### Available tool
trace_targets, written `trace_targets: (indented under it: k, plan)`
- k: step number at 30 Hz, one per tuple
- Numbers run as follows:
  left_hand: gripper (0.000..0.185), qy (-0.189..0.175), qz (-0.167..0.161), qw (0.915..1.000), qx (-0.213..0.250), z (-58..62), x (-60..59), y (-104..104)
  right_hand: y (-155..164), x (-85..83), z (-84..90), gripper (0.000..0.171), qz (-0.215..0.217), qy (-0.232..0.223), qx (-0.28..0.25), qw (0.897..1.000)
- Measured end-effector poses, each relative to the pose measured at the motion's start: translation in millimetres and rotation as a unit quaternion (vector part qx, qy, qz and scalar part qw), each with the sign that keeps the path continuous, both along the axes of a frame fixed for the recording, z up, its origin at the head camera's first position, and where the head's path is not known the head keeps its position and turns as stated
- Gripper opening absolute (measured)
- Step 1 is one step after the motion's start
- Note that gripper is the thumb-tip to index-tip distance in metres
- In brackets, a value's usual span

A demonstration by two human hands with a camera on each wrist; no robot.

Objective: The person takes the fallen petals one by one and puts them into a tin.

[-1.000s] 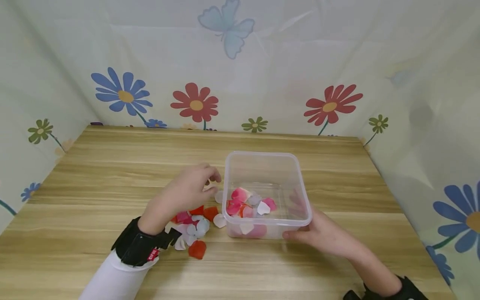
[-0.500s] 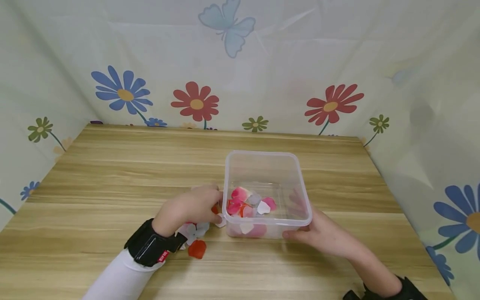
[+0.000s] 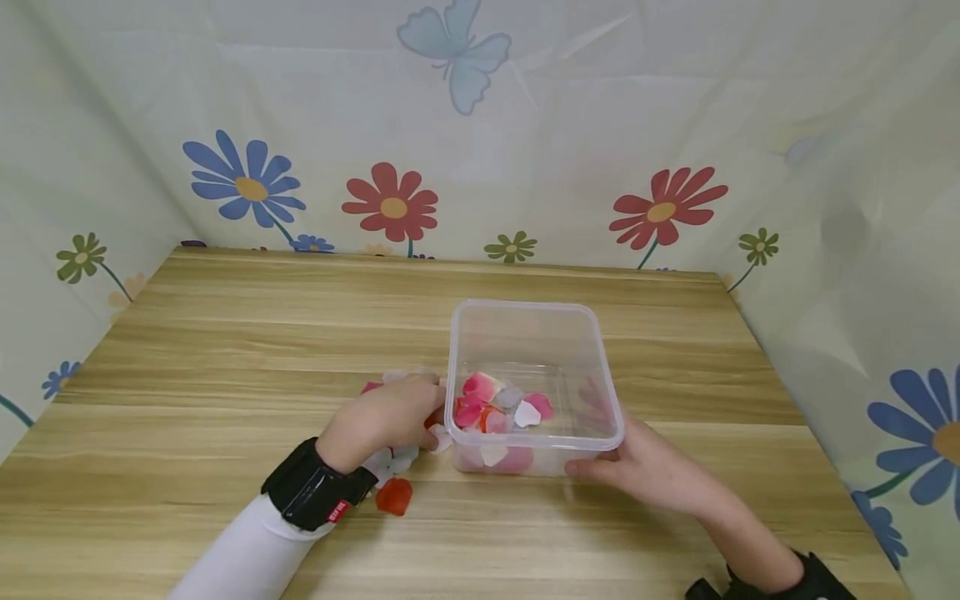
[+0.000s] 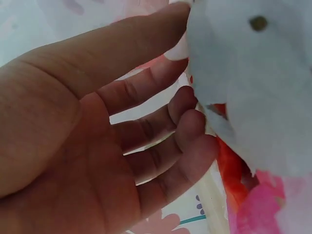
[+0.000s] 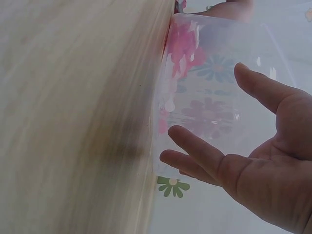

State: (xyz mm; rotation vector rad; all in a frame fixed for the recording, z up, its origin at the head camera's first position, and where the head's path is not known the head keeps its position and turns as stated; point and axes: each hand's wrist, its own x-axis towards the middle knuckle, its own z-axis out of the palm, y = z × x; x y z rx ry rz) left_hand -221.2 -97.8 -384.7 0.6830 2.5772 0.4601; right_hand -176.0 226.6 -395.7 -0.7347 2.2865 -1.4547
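Likely gathering: left grip [image 3: 384,417] loosely bent over thin red and white petals [image 3: 403,458]; cannot tell if pinching. Right grip [image 3: 637,467], fingers spread, touches clear square plastic box [image 3: 528,333] between grips. Next calls for light pinch.

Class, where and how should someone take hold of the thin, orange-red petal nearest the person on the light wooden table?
Probably pinch the thin, orange-red petal by its near edge, coming from the person's side: it lies low on the light wooden table, that edge borders bare wood, and pale, rounded petals crowd its far side.
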Motion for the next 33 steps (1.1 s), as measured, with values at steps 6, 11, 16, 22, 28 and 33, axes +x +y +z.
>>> trace_targets:
  k: [6,11,16,22,28,33]
  plan:
    - [0.017,0.006,-0.008,0.9998,0.017,1.0,-2.9,-2.4,-0.6,-0.4,-0.5,0.090,-0.001,-0.001,-0.001,1.000]
    - [0.015,0.007,-0.010,0.9992,0.038,2.3,-5.4,-5.1,-0.7,0.2,0.2,0.086,0.000,-0.004,0.000,1.000]
    - [0.017,0.010,-0.020,0.9977,0.065,7.3,-7.3,-8.3,-0.6,0.7,0.4,0.086,0.000,-0.005,-0.003,1.000]
    - [0.015,0.023,-0.024,0.9963,0.080,14.7,-9.9,-13.8,-0.2,0.3,0.4,0.084,0.002,-0.001,0.001,1.000]
    - [0.014,0.059,-0.027,0.9918,0.110,16.3,-12.8,-21.4,0.1,0.4,0.5,0.084,0.001,-0.004,0.002,1.000]
    - [0.012,0.068,-0.016,0.9877,0.140,21.2,-14.2,-25.4,0.2,0.3,0.0,0.083,0.002,-0.010,-0.003,1.000]
